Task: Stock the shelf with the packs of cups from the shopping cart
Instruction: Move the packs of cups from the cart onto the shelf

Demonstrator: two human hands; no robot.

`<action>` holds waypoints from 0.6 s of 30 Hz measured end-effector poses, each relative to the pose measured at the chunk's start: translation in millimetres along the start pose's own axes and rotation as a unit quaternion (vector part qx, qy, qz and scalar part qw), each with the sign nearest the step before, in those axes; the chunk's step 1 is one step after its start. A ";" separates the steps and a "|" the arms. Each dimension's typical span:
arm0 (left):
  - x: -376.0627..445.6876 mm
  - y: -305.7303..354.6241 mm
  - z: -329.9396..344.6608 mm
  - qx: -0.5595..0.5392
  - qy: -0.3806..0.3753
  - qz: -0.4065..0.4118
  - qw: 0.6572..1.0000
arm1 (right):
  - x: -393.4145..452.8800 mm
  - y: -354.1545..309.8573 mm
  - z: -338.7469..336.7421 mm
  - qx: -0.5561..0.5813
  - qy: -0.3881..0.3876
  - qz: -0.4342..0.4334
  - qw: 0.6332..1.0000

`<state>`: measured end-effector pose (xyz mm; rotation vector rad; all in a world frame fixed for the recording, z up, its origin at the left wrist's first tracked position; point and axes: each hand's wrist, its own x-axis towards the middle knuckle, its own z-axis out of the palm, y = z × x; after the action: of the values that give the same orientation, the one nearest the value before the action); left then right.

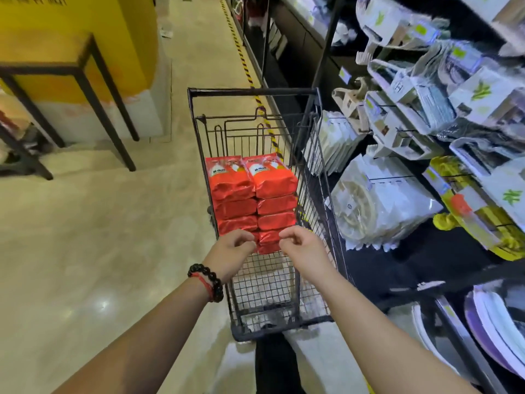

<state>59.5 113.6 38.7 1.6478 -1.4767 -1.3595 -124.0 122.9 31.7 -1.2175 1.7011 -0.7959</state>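
Note:
A black wire shopping cart (199, 132) stands in the aisle in front of me. Inside it, red packs of cups (252, 191) lie stacked in two columns, several high. My left hand (231, 251), with a dark bead bracelet on the wrist, hovers over the near end of the stack, fingers curled and holding nothing. My right hand (298, 245) is beside it with its fingers likewise curled and nothing in it. Both hands are just above the lowest red packs. The black shelf (426, 251) rises directly right of the cart.
The shelf holds white packaged plates (375, 206), white boxed goods (397, 109) and a yellow item (466, 206). A dark-legged wooden table (71, 61) stands at the left by a yellow wall. Glossy beige floor lies to the left of the cart.

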 end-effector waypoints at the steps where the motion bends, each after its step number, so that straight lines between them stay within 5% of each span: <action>1: 15.6 3.6 2.2 -0.002 0.007 -0.010 1.000 | 19.9 0.9 -1.9 0.006 -0.012 0.000 1.000; 9: 121.4 35.9 20.1 0.041 0.044 -0.076 0.995 | 173.3 5.5 -34.8 0.019 -0.070 0.051 0.996; 18: 193.9 39.8 32.1 -0.037 0.097 -0.152 0.983 | 288.9 13.3 -28.6 -0.035 -0.021 0.086 0.995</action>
<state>-6.7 -71.7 0.3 1.9558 -1.0836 -1.3454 -195.6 -146.7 -50.0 -1.1093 1.7838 -0.6077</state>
